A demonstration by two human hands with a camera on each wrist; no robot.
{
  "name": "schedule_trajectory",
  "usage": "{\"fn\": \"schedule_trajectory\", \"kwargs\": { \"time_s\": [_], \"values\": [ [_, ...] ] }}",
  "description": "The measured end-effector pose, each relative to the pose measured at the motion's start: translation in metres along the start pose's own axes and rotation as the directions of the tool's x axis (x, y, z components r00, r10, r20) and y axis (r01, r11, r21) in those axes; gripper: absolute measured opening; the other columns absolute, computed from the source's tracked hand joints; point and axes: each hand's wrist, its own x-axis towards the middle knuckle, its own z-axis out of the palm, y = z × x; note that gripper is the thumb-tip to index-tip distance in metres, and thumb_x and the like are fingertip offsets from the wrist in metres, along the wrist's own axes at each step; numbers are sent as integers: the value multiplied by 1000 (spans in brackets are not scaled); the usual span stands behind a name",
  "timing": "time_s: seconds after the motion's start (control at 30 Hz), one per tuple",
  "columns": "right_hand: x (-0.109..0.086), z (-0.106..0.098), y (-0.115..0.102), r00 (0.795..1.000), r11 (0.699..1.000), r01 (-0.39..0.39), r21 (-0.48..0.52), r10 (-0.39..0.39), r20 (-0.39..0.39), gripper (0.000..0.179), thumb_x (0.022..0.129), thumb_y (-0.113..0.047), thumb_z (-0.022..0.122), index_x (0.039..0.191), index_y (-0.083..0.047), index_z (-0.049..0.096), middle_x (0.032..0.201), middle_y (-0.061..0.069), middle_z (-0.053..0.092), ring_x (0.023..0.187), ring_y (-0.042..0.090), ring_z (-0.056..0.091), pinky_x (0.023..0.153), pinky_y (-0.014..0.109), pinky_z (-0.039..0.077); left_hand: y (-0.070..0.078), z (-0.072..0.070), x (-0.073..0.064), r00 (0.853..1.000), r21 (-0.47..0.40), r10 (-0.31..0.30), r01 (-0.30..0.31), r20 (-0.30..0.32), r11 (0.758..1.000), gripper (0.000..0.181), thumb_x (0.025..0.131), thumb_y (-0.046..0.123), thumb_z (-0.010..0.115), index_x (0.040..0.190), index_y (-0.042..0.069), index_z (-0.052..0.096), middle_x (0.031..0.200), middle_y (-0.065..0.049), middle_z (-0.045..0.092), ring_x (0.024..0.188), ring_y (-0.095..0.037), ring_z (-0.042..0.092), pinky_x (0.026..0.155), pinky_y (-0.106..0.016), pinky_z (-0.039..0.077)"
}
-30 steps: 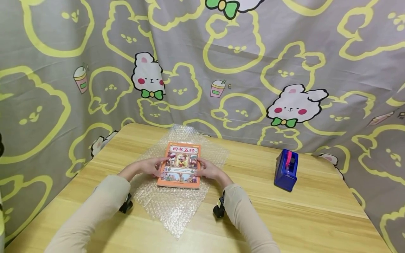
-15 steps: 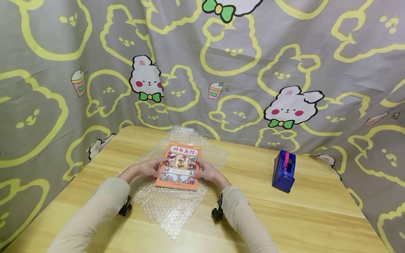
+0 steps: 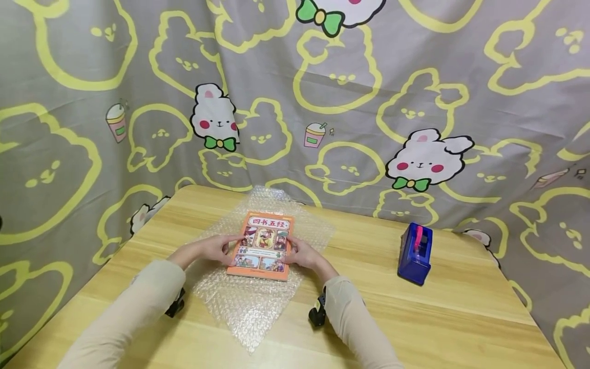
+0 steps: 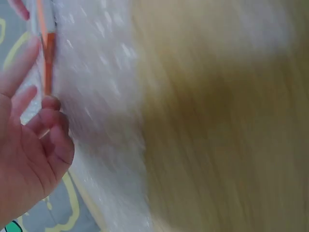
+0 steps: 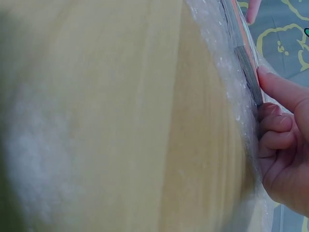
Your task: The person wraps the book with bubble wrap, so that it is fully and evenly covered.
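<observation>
An orange comic-style book (image 3: 264,245) with a red Chinese title lies face up near the middle of a sheet of bubble wrap (image 3: 251,320). My left hand (image 3: 216,248) grips its left edge, thumb on the cover side. Opposite it, my right hand (image 3: 304,253) holds the right edge the same way. In the left wrist view the curled fingers (image 4: 55,123) meet the orange edge of the book (image 4: 49,63). The right wrist view has the bent fingers (image 5: 277,130) low against the page edges, close over the bubble wrap (image 5: 224,63).
A blue tape dispenser (image 3: 415,254) with a pink roll stands to the right on the wooden table (image 3: 369,312). Behind the table hangs a grey curtain (image 3: 276,66) with yellow bear outlines. A black wrist camera (image 3: 317,312) sits under the right cuff.
My left forearm has shifted slightly left and nearer. Both hands stay at the book's sides, and the book keeps nearly the same place on the bubble wrap. The head view has tilted slightly.
</observation>
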Motion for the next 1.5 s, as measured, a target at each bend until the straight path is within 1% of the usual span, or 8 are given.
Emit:
{"fn": "schedule_trajectory", "kwargs": {
  "time_s": [0.17,0.47,0.63,0.83,0.97,1.17,1.33,1.5],
  "values": [
    [1,5,-3,1000,1000,-10,-1,10,6,78,81,-6,67,144,-1,22,54,-3,44,44,7,35,44,20,31,-8,-1,-6,999,6,-41,41,-5,999,87,72,21,77,140,-2,28,60,2,41,56,-10,38,52,-21,35],
    [4,5,-11,1000,1000,-9,0,9,-10,79,79,-8,69,143,-2,23,57,-1,48,45,8,38,43,20,31,-12,-7,-10,997,-50,-69,68,-28,996,84,75,19,74,142,0,27,63,1,43,58,-12,37,53,-21,34],
    [5,4,-12,999,1000,7,-25,-8,-40,78,78,-8,70,143,-2,26,57,-2,46,46,8,36,43,19,30,-11,-7,-12,998,-43,-55,54,-25,998,83,76,20,74,142,0,27,62,2,40,58,-12,36,54,-22,33],
    [-1,10,-9,995,997,32,-66,-38,-88,74,80,-10,69,141,0,29,58,-2,45,46,8,38,44,20,32,-10,-4,-11,1000,21,-11,11,-13,1000,80,77,20,73,140,-2,29,59,3,38,55,-10,34,54,-22,32],
    [-7,12,-6,992,998,52,-40,-56,-109,80,81,-9,67,145,-2,18,66,0,49,48,9,41,44,20,35,-10,-2,-8,1000,45,-19,20,-5,999,78,77,20,72,140,-1,31,59,3,40,55,-10,34,54,-21,32],
    [-14,6,-5,996,994,62,94,-55,-69,86,84,-9,64,147,-7,5,63,1,48,52,11,41,47,21,35,-6,-3,-4,999,56,-46,44,21,997,78,78,19,72,140,-2,30,60,2,41,56,-10,35,55,-21,33],
    [-25,-2,-10,998,995,67,73,-68,5,85,85,-13,63,147,-9,5,68,0,48,56,10,40,50,20,35,-3,-4,-1,997,58,-64,61,47,996,79,78,19,72,141,-1,28,61,2,42,57,-9,36,55,-22,34],
    [-40,-3,-14,978,990,140,24,-142,151,89,84,-10,63,147,-10,0,70,-1,48,57,9,41,51,19,37,-4,-5,-1,996,66,-69,65,49,996,77,78,16,72,140,-2,30,62,1,42,57,-10,36,55,-22,33]
  ]
}}
